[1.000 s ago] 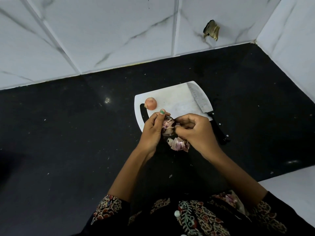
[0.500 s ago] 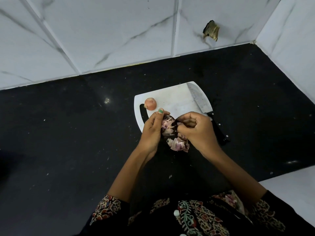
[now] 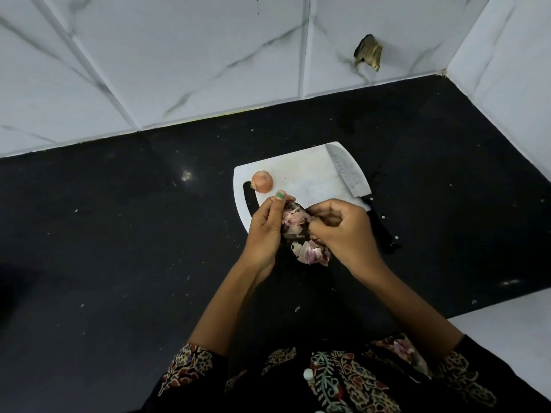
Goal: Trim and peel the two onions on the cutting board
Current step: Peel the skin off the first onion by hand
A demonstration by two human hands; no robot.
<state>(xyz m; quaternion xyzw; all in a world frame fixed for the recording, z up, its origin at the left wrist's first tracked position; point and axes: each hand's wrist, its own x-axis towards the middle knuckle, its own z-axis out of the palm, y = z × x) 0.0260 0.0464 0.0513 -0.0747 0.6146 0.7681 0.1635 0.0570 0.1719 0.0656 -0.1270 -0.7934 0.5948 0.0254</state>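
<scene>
Now both hands pinch 1 purple, half-skinned onion; skins below.

A: We see a white cutting board of smooth, matt plastic lying on a polished black stone counter, faintly speckled and glossy where light strikes it.

B: We note the steel knife blade, dimpled and dully reflective, with a dark riveted handle. The pinkish-orange onion looks smooth and satiny; the purple-white onion skins appear papery and dry. The white marble-veined wall tiles shine softly, and the patterned sleeve is printed cloth.
</scene>
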